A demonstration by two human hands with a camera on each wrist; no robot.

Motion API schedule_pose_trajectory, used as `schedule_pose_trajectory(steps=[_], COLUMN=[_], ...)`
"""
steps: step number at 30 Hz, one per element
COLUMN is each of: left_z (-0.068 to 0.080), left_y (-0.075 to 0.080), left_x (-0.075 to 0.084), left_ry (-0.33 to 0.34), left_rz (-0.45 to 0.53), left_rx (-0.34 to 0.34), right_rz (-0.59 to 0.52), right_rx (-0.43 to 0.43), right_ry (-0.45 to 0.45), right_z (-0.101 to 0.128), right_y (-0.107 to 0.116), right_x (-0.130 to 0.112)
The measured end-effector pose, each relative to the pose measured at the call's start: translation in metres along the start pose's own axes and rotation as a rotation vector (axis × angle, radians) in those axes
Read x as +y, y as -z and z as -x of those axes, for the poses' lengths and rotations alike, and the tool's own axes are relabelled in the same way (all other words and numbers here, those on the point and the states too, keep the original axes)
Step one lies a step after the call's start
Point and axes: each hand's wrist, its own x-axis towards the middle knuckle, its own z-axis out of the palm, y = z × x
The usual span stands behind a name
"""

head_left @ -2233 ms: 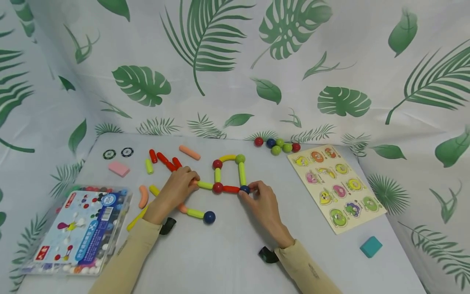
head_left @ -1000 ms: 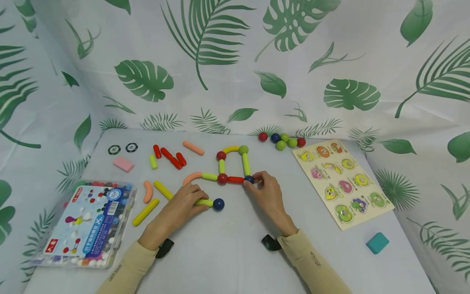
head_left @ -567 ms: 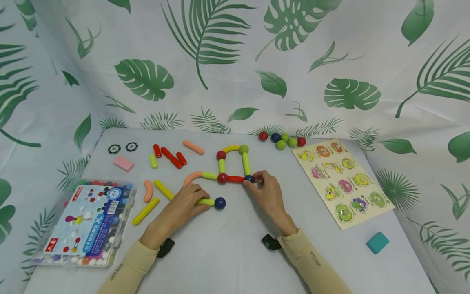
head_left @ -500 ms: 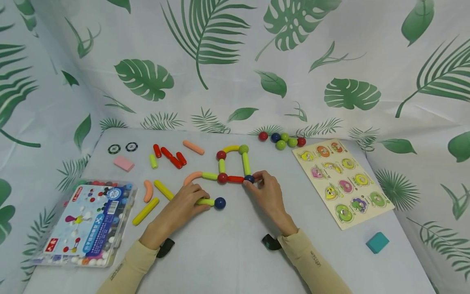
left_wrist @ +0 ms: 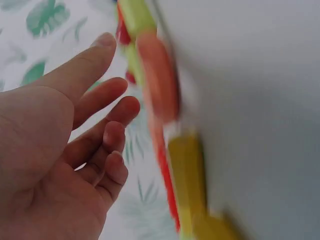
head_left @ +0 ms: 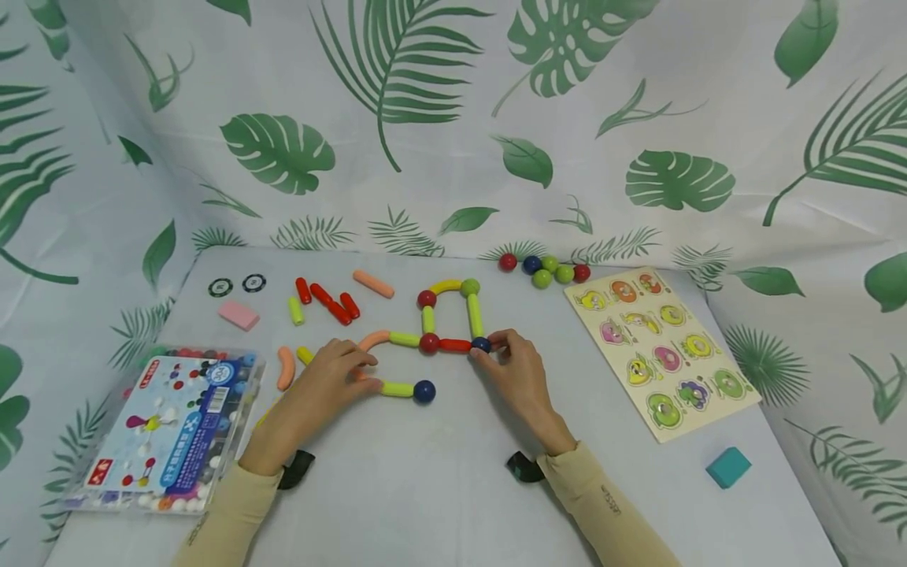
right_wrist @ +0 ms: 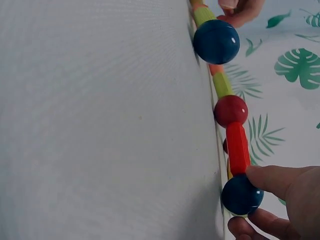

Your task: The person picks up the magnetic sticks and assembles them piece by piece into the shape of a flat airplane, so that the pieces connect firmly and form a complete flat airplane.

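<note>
Head view: near the table's [head_left: 439, 488] middle, the left hand [head_left: 322, 386] lies with loose, parted fingers beside the yellow stick [head_left: 397, 389] with its blue ball [head_left: 423, 391], gripping nothing. The right hand [head_left: 516, 376] pinches the frame's dark blue ball [head_left: 481, 344]; best keep that corner pinned. The left wrist view is blurred.

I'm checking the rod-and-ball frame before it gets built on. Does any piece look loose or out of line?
Yes: the yellow-green rod with a dark blue ball lies apart, in front of the closed frame, joined to nothing. The left hand hovers open beside it. The right hand pinches the frame's corner ball.
</note>
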Motion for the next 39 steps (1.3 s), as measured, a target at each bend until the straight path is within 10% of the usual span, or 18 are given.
schedule_pose_trajectory(steps=[9,24,33,39], left_z=[0.018,0.026,0.002,-0.026], left_y=[0.047,0.064,0.076,0.074], left_x=[-0.038,-0.059,-0.062,-0.066], left_ry=[0.253,0.264,0.355,0.558], left_rz=[-0.074,-0.070,-0.071,-0.044], left_rx=[0.038,0.052,-0.055,-0.078], right_rz=[0.007,-0.010,-0.021,-0.029], right_rx=[0.011,-0.017,-0.018,-0.017], right_ry=[0.008,-0.006,0.002,0.011], right_z=[0.001,0.001,-0.001,0.000], right_y=[0.002,0.002,0.003,0.003], right_x=[0.001,0.002,0.003,0.002])
